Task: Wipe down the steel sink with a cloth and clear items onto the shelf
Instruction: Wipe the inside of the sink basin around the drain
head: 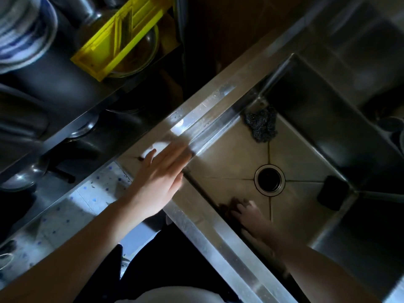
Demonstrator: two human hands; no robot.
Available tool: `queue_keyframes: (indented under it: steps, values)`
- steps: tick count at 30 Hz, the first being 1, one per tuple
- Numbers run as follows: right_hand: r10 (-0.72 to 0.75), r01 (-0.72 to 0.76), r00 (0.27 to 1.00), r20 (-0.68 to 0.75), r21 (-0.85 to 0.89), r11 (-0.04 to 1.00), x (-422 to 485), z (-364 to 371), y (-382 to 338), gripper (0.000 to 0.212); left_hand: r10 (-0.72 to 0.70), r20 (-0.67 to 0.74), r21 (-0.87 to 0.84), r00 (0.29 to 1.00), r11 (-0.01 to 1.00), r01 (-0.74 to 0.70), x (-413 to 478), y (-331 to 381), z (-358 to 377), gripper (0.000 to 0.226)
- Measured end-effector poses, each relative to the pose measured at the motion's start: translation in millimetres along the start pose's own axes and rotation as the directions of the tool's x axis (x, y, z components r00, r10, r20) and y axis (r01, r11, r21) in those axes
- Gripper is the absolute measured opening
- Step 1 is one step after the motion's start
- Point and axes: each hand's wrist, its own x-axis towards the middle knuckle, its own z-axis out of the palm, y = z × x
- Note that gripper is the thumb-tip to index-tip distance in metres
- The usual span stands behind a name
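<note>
The steel sink (220, 119) runs diagonally across the head view, its drain (269, 179) near the middle of the basin floor. My left hand (159, 180) lies flat with fingers apart on the sink's near left corner rim, holding nothing. My right hand (251, 217) is down inside the basin by the near wall, pressing on a dark brown cloth (229, 207) that shows just past the fingertips. A grey steel scourer (261, 124) sits in the far corner of the basin. A black sponge-like block (332, 192) rests against the right corner.
To the left stands a dark shelf (65, 127) with pots, bowls, a glass bowl and a yellow slicer (120, 38). A pale speckled floor (72, 206) shows beneath. More dark dishes sit at the right edge (391, 127).
</note>
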Motion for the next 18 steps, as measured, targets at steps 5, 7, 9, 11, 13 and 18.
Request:
queue_keyframes:
  steps: [5, 7, 9, 11, 13, 18]
  values:
    - [0.453, -0.425, 0.891, 0.029, 0.405, 0.810, -2.4, -20.2, 22.3, 0.038, -0.018, -0.083, -0.027, 0.996, 0.999, 0.016, -9.7, -2.1, -0.7, 0.057]
    - [0.630, -0.531, 0.775, 0.056, 0.598, 0.600, -2.2, -30.6, 27.7, 0.035, -0.027, -0.066, 0.002, 0.997, 1.000, 0.027, -13.5, -5.9, -1.3, 0.043]
    - [0.682, -0.558, 0.724, 0.103, 0.669, 0.491, -2.2, -43.1, 27.2, 0.034, -0.021, -0.055, 0.005, 0.998, 1.000, 0.021, -15.4, -10.0, -3.8, 0.044]
    - [0.686, -0.576, 0.713, 0.142, 0.677, 0.458, -3.9, -51.8, 21.7, 0.034, -0.004, -0.077, -0.030, 0.997, 1.000, 0.002, -16.2, -12.3, -6.8, 0.046]
    - [0.674, -0.580, 0.724, 0.148, 0.660, 0.477, -7.1, -60.6, 13.5, 0.034, -0.007, -0.098, -0.058, 0.995, 0.998, 0.001, -16.9, -13.9, -9.7, 0.047]
    - [0.637, -0.498, 0.771, 0.022, 0.644, 0.580, -13.7, -87.7, -1.1, 0.042, -0.062, -0.096, -0.091, 0.993, 0.994, 0.053, -14.1, -19.0, -20.2, 0.043]
